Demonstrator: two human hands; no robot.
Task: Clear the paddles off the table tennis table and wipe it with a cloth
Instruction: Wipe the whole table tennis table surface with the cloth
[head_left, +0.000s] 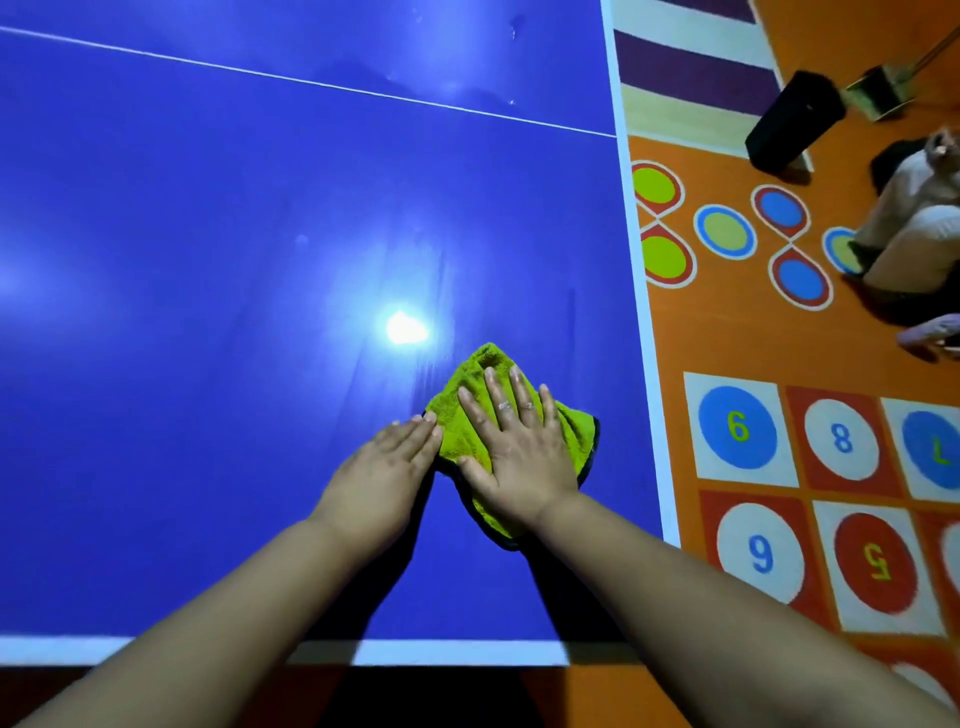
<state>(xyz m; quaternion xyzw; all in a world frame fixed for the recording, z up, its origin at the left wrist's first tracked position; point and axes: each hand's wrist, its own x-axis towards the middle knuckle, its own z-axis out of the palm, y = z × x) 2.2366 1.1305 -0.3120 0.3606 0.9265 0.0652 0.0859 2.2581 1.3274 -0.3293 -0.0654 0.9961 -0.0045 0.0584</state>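
Filling most of the view, the blue table stretches from its white near edge to a thin white line that crosses it at a slant far up. Its surface is glossy. A bright spot of glare sits just beyond the cloth, with faint streaks around it. A white border runs down the table's right side.

Past that border lies the orange floor, painted with ringed circles in green, blue and red. Nearer, it carries a grid of squares holding numbered discs: 6, 8, 9 and 5 can be read.

At the far right a person is low on the floor, cut off by the frame. Beyond them stands a black cylinder, and just beside it is what may be a dustpan with a long handle.

The green cloth lies folded on the table's near right part, close to the right border but apart from it, with dark trim showing along its lower edge.

The right hand lies flat on top of the cloth, fingers straight and slightly spread, palm pressing down and gripping nothing. The left hand rests flat on the table just beside it, fingers straight and together, their tips touching the cloth's left corner. Both bare forearms reach in from the bottom.
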